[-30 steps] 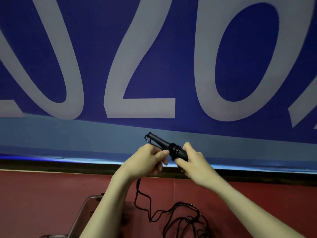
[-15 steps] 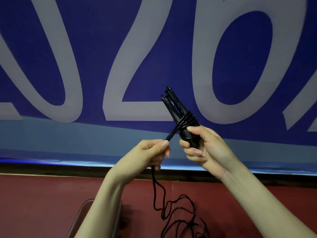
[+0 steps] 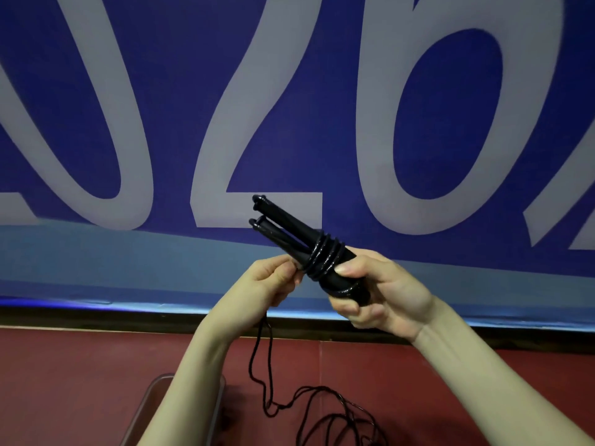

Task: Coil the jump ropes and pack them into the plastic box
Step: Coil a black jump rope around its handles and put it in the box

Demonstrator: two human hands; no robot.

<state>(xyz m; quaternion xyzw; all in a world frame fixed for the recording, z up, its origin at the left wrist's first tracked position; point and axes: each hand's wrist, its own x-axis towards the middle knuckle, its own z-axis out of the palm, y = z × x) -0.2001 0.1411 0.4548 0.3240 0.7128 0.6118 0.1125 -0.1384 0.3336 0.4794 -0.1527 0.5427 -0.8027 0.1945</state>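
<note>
Presently, item one: jump rope handles point(image 3: 289, 235), two, black, held side by side with their free ends pointing toward 10 o'clock; half a second ago they stood steeper, nearer 11 o'clock, and higher against the banner.

Item two: right hand point(image 3: 383, 291), fingers and thumb clenched round the lower ends of both handles, thumb lying just below the wraps.

Item three: rope wraps point(image 3: 325, 257), several glossy turns wound around the paired handles at mid-length; the band looks wider than in the earlier frame.

Item four: left hand point(image 3: 273, 281), at 9 o'clock of the wraps, pinching the cord right against the bundle, closer to it than before.

Item five: loose cord point(image 3: 260, 358), hanging from the left hand and ending in a tangle on the floor at 6 o'clock.

Item six: plastic box point(image 3: 151, 400), clear, only a rim and corner visible behind the left forearm at 7 o'clock.

Item seven: floor point(image 3: 80, 381), dark red, with a seam line.

Item eight: banner point(image 3: 322, 91), blue, paler blue band along its lower edge, black strip beneath. Large pale digits, partly cut off, include a 2 and a 0.
</note>
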